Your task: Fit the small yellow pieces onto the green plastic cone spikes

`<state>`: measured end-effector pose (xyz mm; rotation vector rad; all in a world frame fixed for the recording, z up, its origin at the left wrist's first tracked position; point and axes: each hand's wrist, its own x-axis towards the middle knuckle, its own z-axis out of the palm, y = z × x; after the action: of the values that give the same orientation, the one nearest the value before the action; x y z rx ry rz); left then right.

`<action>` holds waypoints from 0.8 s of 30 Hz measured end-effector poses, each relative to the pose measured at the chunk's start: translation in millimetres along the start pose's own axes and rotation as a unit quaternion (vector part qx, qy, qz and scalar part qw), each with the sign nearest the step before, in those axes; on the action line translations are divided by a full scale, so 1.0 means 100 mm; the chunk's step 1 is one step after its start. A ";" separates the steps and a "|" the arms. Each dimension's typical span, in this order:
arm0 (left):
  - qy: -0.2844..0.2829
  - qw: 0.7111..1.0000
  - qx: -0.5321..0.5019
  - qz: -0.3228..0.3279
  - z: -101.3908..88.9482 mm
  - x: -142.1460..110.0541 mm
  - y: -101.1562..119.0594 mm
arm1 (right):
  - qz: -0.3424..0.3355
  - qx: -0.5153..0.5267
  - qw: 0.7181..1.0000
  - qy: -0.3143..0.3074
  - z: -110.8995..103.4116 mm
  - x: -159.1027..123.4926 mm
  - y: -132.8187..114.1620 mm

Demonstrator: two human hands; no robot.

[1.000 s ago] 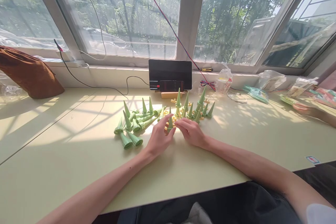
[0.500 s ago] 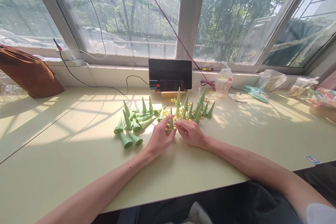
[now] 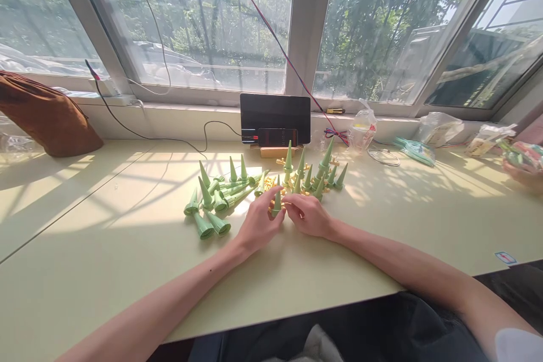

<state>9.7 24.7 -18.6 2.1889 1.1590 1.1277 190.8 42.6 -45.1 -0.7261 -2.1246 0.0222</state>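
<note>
My left hand (image 3: 261, 220) is closed around the lower part of a green plastic watering spike (image 3: 278, 195), thumb on the near side and fingers beyond it. The spike stands point up just above the table. My right hand (image 3: 309, 214) meets it from the right, its thumb and forefinger pinched at the spike's side; what lies between those fingertips is hidden. Behind my hands is a pile of small yellow valve pieces (image 3: 269, 182). Several upright spikes (image 3: 324, 161), some with yellow valves fitted, stand beyond my right hand. Loose green spikes (image 3: 220, 226) and long green tubes lie to the left.
A black tablet (image 3: 275, 110) with a phone (image 3: 278, 137) before it leans at the window. A brown bag (image 3: 46, 116) stands at far left. Plastic bags (image 3: 439, 127) and coiled cables line the back right. Another person's hand (image 3: 524, 175) is by a package at the right edge.
My hands stay at the same spike with almost no movement. At the right edge, the other person's hand has shifted slightly by the package.
</note>
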 end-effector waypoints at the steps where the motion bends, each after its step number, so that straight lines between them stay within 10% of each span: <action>1: -0.002 1.000 0.001 0.002 0.00 0.00 0.00 | -0.001 0.000 1.000 0.001 0.00 0.00 0.00; 24: -0.024 0.998 0.064 0.003 -0.01 -0.01 0.09 | 0.035 0.007 0.999 0.024 0.04 0.01 0.00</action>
<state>12.4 19.0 -12.5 2.3028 1.2364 1.0216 187.7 44.0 -46.6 -0.7853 -2.0502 0.0583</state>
